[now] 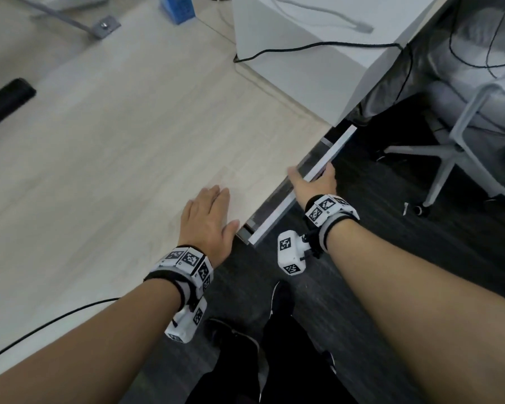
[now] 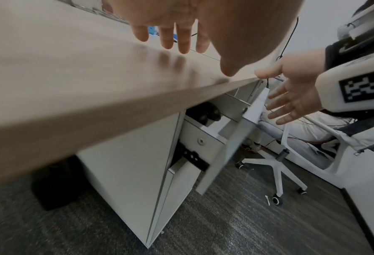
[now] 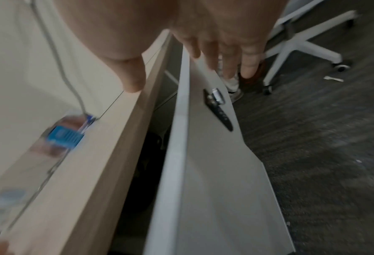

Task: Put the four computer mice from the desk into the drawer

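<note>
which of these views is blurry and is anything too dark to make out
Right wrist view: heavy motion blur, the blue box on the desk smeared; the gap behind the drawer front is black. Left wrist view: desk edge soft, wide-angle bending. Head view: sharpest, mild blur.

No readable text, brands or numbers anywhere; only black-and-white square code markers on the wrist camera units (image 1: 289,256), and blue box (image 1: 177,7) print too blurred.

Head cam looks steeply down over both forearms. Wrist cams sit close behind the fingers, facing forward. All three share the drawer front (image 1: 309,182) and desk edge (image 2: 138,105).
</note>
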